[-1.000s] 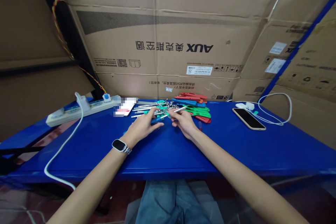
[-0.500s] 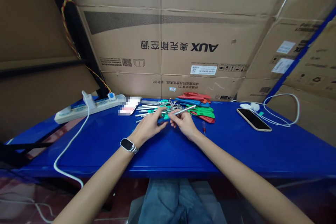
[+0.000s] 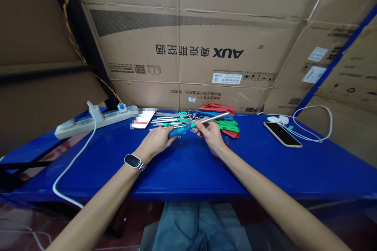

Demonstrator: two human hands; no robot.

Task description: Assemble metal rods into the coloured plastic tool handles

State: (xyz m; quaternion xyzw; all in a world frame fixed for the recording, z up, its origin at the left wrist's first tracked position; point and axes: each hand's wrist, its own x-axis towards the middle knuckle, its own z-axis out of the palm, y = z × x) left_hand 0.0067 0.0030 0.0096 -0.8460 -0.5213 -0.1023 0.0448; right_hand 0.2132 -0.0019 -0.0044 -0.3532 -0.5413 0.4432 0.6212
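My left hand (image 3: 156, 138) is closed round a blue handle (image 3: 181, 130) with a green end. In my right hand (image 3: 211, 136), a silver rod (image 3: 216, 117) is pinched between thumb and fingers and points up to the right. Handle and rod lie in one line and meet at the green collar; how firmly they are joined cannot be seen. Behind my hands lie several silver rods with green fittings (image 3: 167, 119). Beyond my right hand are stacked red handles (image 3: 216, 108) and green handles (image 3: 229, 126). A small red screwdriver (image 3: 227, 141) lies beside my right wrist.
On the blue table (image 3: 188, 172), a white power strip (image 3: 79, 128) with a cable stands left. A partly blurred phone-like item (image 3: 145, 118) lies left of the rods. A phone (image 3: 282, 134) and white cable (image 3: 326, 125) lie right. Cardboard (image 3: 188, 27) walls the back.
The blue handle and silver rod now form one straight line between my hands. My left hand has moved left and closed round the handle; the rod extends farther right.
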